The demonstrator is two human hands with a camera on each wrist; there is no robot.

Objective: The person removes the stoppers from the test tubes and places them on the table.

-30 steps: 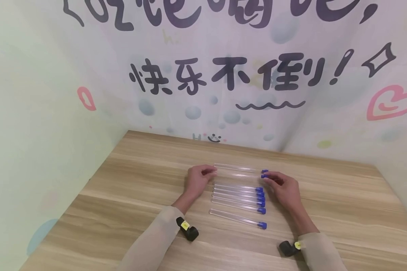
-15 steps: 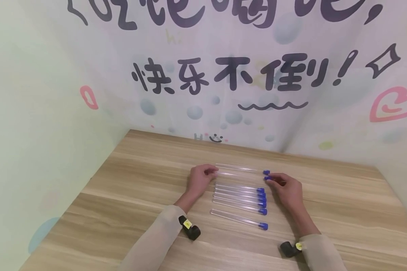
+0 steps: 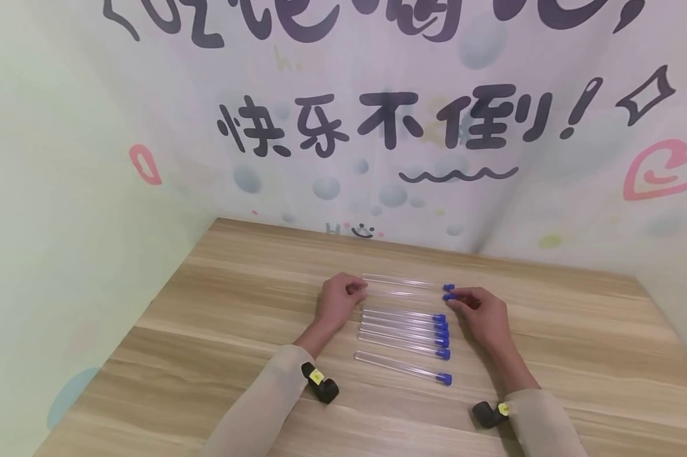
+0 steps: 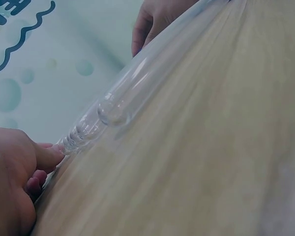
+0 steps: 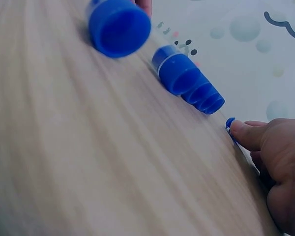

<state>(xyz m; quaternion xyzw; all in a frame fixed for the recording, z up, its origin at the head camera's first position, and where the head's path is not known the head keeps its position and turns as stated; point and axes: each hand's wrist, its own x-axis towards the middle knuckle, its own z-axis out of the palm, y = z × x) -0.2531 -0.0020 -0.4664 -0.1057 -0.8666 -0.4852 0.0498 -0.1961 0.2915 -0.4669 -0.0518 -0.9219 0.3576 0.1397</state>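
Pinching blue cap (image 3: 448, 297), right hand (image 3: 483, 314) angled inward, left hand (image 3: 338, 299) gripping tube (image 3: 402, 294)

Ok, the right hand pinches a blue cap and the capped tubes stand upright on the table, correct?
Not upright: the capped tubes lie on their sides on the table, as the head view shows. The right hand pinches a blue cap.

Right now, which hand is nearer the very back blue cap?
Right. The right hand is beside that blue cap; the left hand is at the rounded ends of the back tubes.
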